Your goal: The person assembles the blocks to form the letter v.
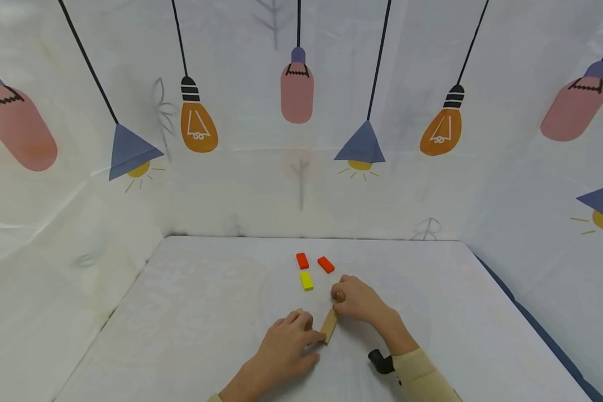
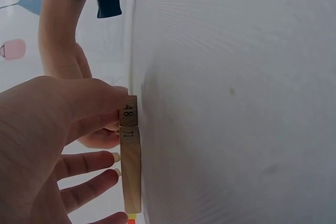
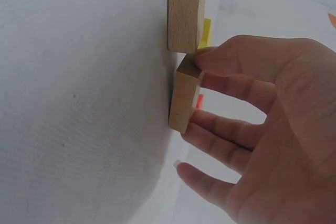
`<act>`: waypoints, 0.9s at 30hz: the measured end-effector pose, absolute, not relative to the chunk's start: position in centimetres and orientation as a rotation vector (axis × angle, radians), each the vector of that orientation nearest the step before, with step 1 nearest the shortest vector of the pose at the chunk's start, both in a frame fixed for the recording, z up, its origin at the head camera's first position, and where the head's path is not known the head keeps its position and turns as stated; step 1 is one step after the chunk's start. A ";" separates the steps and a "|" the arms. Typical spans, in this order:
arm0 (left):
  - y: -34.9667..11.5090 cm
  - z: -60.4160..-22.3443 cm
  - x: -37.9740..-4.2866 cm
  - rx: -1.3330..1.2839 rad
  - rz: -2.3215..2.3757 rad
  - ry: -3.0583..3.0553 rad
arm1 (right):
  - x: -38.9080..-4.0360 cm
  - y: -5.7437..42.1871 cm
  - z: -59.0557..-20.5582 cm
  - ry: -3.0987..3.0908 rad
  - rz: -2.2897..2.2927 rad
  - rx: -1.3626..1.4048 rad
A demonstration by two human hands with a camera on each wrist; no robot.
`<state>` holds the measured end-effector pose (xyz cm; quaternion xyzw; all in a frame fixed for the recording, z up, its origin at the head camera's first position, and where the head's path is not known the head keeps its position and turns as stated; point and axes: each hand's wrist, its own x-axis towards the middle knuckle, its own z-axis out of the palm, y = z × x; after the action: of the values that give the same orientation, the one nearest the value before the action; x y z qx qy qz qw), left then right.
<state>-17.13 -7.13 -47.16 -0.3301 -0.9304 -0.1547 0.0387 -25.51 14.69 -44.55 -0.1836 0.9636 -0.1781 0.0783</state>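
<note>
A wooden block point(image 1: 330, 325) lies lengthwise between the two hands. My left hand point(image 1: 288, 346) is at its near end, one outstretched finger touching it. Block ends stamped 48 point(image 2: 128, 110) and 71 point(image 2: 129, 135) stand side by side in the left wrist view, near the left thumb and fingertips. At the far end, my right hand point(image 1: 360, 301) pinches another wooden block point(image 3: 184, 98) between thumb and fingers. In the right wrist view this held block is beside the end of a wooden block point(image 3: 184, 14). The head view mostly hides the held block behind the right hand.
Beyond the hands lie two red blocks, one on the left point(image 1: 302, 261) and one on the right point(image 1: 326, 264), and a yellow block point(image 1: 306, 281). The white table point(image 1: 191, 312) backs onto a sheet point(image 1: 241, 184) printed with lamps. A dark device point(image 1: 380, 362) sits at the right wrist.
</note>
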 end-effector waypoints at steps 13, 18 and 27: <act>-7.2 -46.9 -17.0 -1.011 -0.483 -2.850 | -25.6 14.5 -44.8 2.885 -0.546 -0.532; -7.2 -47.0 -17.1 -1.008 -0.477 -2.857 | -25.6 14.5 -44.8 2.868 -0.589 -0.550; -7.1 -47.2 -17.1 -1.001 -0.466 -2.853 | -25.8 14.8 -45.5 2.891 -0.585 -0.549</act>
<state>-17.06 -7.12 -47.18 -0.3268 -0.9318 -0.1523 0.0410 -25.85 14.76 -45.45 -0.1826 0.9612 -0.1945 0.0707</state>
